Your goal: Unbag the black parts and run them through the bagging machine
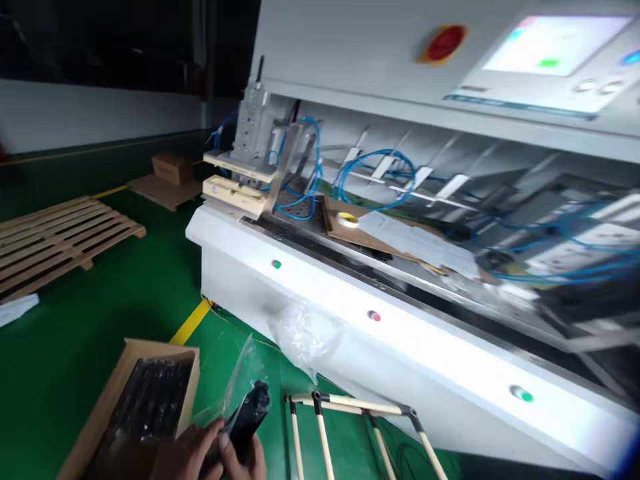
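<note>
Low in the head view, a long black part (249, 412) points up and away from me, its blunt end lying inside a clear plastic sleeve (239, 375). My right hand (239, 461) is closed round the part, thumb on one side and fingers on the other. Beside it, my left hand (189, 448) is closed at the sleeve's edge, against the part; its lower fingers are hidden and blurred. To the left stands an open cardboard box (191, 393) holding several black plastic-wrapped parts (150, 397). The exact kind of part cannot be made out.
A long white machine (310, 267) runs across the right, with buttons, blue hoses and a screen (557, 45). Before it stands a tubular frame (363, 401); a clear plastic bag (303, 333) hangs on its front. A wooden pallet (65, 233) and a small carton (171, 169) lie left.
</note>
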Motion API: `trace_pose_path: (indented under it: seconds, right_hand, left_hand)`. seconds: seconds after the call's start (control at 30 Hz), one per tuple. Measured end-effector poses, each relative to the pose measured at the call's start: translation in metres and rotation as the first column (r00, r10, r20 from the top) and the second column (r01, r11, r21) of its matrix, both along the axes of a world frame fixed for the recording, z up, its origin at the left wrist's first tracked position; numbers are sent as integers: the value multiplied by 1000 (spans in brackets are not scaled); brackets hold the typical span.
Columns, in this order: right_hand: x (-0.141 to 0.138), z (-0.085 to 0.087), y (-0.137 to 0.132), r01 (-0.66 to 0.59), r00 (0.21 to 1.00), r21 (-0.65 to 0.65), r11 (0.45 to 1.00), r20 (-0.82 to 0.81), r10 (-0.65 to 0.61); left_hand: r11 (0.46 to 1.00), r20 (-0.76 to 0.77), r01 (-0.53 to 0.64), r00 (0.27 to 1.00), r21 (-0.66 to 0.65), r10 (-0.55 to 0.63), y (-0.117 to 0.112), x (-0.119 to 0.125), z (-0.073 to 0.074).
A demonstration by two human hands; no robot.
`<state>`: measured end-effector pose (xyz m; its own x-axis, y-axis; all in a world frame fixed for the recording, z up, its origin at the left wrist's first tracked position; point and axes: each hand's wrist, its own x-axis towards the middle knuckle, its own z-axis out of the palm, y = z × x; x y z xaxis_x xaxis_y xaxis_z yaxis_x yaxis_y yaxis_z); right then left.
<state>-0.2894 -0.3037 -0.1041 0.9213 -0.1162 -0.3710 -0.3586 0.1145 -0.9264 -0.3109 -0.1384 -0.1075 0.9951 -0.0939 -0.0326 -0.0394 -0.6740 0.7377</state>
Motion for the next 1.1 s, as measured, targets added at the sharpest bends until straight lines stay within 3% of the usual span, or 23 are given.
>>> trace_pose_path:
  seconds: [0.1, 0.23, 0.37, 0.47, 0.53, 0.6, 0.73, 0.87, 0.97, 1.1]
  right_hand:
    - [25, 48, -21, 37, 999, 5, 999, 31, -37]
    - [57, 96, -50, 109, 989, -36, 993, 107, -104]
    - [89, 118, -84, 238, 968, -9, 971, 81, -236]
    - [126, 132, -118, 304, 950, -22, 952, 89, -301]
    - [156, 146, -145, 355, 930, -36, 934, 119, -349]
    - [184, 164, -172, 378, 919, -34, 925, 137, -370]
    - [228, 201, -216, 308, 945, -80, 948, 139, -295]
    - [259, 221, -235, 112, 986, -144, 983, 137, -92]
    - [285, 220, -237, 22, 990, -180, 983, 138, 3]
    - [322, 201, -238, -35, 997, -246, 969, 61, 52]
  left_hand:
    - [980, 40, 152, 988, -131, -148, -11, 45, 49]
    - [943, 7, 188, 981, -275, -193, -42, 93, 101]
    - [939, 1, 105, 994, -327, -111, -79, 142, 142]
    - [913, -20, 34, 999, -406, -46, -106, 193, 171]
    - [855, -61, -63, 997, -515, 36, -125, 231, 188]
    - [760, -116, -172, 985, -627, 127, -143, 269, 200]
    - [572, -239, -366, 928, -734, 286, -174, 332, 204]
    - [403, -380, -516, 847, -756, 371, -196, 363, 183]
    - [285, -480, -604, 781, -744, 400, -209, 370, 160]
    - [163, -593, -673, 722, -722, 356, -223, 369, 130]
